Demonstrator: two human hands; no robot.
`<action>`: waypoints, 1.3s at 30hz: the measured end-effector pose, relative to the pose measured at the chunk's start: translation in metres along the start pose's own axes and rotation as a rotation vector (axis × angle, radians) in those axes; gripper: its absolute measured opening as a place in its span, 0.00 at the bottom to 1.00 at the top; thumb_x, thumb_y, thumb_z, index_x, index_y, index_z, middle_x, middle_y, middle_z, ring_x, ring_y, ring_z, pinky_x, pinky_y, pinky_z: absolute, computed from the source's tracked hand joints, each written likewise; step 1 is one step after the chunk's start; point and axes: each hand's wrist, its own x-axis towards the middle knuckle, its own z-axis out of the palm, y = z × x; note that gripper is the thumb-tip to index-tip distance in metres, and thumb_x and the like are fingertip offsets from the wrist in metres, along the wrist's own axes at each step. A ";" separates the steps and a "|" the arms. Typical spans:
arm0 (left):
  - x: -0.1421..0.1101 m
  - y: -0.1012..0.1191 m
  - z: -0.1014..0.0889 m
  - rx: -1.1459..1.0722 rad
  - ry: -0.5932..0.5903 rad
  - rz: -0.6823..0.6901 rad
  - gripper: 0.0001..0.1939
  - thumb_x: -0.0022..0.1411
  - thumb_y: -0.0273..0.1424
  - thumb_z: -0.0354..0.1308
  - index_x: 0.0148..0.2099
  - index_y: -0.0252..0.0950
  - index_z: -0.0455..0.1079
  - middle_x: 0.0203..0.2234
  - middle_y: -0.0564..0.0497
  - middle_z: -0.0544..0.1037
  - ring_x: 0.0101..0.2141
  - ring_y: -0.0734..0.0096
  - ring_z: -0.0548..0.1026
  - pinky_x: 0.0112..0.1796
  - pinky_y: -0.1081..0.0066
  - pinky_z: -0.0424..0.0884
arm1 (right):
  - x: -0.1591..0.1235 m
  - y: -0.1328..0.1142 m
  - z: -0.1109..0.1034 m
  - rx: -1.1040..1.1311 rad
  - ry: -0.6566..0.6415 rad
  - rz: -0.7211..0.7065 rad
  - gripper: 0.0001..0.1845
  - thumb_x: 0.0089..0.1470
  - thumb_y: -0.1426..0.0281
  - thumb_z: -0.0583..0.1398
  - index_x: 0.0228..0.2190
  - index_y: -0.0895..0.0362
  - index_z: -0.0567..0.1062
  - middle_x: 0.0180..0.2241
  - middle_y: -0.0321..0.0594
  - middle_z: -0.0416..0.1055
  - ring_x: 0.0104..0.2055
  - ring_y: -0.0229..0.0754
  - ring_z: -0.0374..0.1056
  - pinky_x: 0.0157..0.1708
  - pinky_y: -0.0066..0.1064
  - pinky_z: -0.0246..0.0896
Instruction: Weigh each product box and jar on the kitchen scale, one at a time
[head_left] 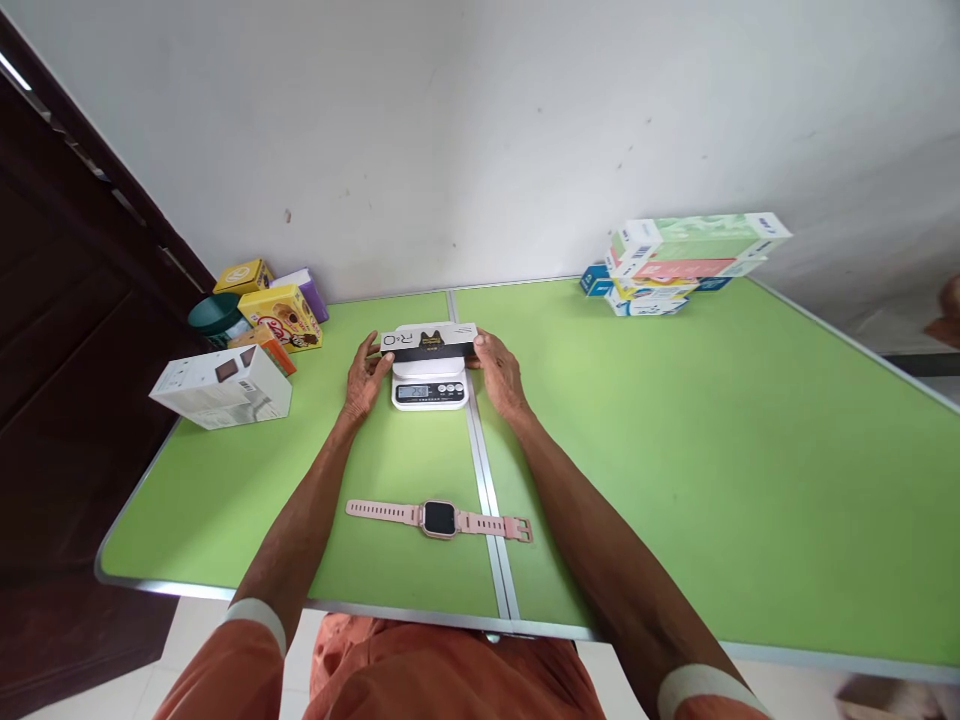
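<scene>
A long black-and-white box [429, 342] lies across the white digital kitchen scale [430, 392], whose lit display shows digits. My left hand [366, 378] grips the box's left end, its thumb on the near side. At the right end, my right hand [498, 374] holds the box with fingers bent round it. Whether the box rests its full weight on the scale I cannot tell. Closer to me, between my forearms, a pink smartwatch [439, 519] lies flat with its strap stretched out and its dark screen up.
On the left stand a white box [225, 388], a yellow snack box [283, 318], a purple box [305, 290] and a dark green container [214, 316]. Stacked cartons [694, 250] stand at the back right. A metal seam splits the green table [712, 480]. A wall rises behind.
</scene>
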 end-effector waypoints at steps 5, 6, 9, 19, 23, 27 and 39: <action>0.003 -0.003 -0.002 0.016 -0.004 -0.002 0.54 0.56 0.62 0.71 0.75 0.39 0.64 0.66 0.32 0.74 0.56 0.49 0.82 0.58 0.52 0.80 | 0.000 -0.009 0.002 0.023 0.048 0.054 0.51 0.55 0.28 0.62 0.64 0.50 0.78 0.67 0.53 0.74 0.63 0.64 0.75 0.62 0.59 0.75; 0.004 -0.003 -0.002 0.023 -0.006 -0.002 0.54 0.55 0.62 0.72 0.75 0.40 0.64 0.66 0.32 0.74 0.56 0.49 0.82 0.58 0.51 0.80 | 0.000 -0.010 0.002 0.021 0.043 0.067 0.52 0.54 0.28 0.63 0.65 0.50 0.77 0.67 0.53 0.74 0.63 0.64 0.75 0.63 0.60 0.74; 0.004 0.000 -0.004 0.026 -0.015 -0.008 0.53 0.54 0.60 0.74 0.74 0.40 0.66 0.67 0.32 0.73 0.56 0.48 0.82 0.59 0.50 0.79 | 0.001 -0.012 0.000 0.005 0.017 0.110 0.57 0.50 0.28 0.66 0.69 0.49 0.73 0.69 0.52 0.72 0.62 0.65 0.76 0.65 0.63 0.71; 0.012 0.027 -0.010 0.061 -0.107 -0.035 0.45 0.47 0.53 0.79 0.62 0.39 0.74 0.62 0.37 0.81 0.57 0.46 0.83 0.62 0.46 0.78 | 0.010 -0.016 -0.004 0.043 -0.049 0.120 0.51 0.49 0.40 0.74 0.67 0.50 0.74 0.70 0.45 0.72 0.60 0.60 0.77 0.64 0.56 0.75; 0.023 0.043 -0.014 0.182 -0.110 -0.023 0.40 0.44 0.54 0.80 0.55 0.39 0.77 0.55 0.40 0.85 0.56 0.44 0.83 0.58 0.43 0.80 | 0.016 -0.015 -0.010 0.081 -0.041 0.120 0.41 0.47 0.43 0.75 0.58 0.45 0.80 0.65 0.37 0.78 0.53 0.56 0.80 0.58 0.57 0.79; 0.037 0.077 0.005 0.297 -0.115 0.090 0.36 0.48 0.52 0.79 0.54 0.39 0.79 0.52 0.41 0.85 0.53 0.45 0.83 0.54 0.45 0.82 | 0.025 -0.022 -0.039 0.113 -0.025 0.119 0.38 0.47 0.43 0.75 0.55 0.46 0.81 0.62 0.37 0.80 0.51 0.55 0.80 0.46 0.51 0.83; 0.053 0.104 0.255 0.210 -0.516 0.092 0.24 0.51 0.37 0.83 0.48 0.38 0.79 0.46 0.40 0.87 0.47 0.46 0.84 0.51 0.44 0.81 | 0.000 -0.025 -0.260 -0.258 0.384 -0.010 0.38 0.53 0.41 0.70 0.57 0.50 0.82 0.56 0.45 0.83 0.58 0.59 0.75 0.63 0.60 0.70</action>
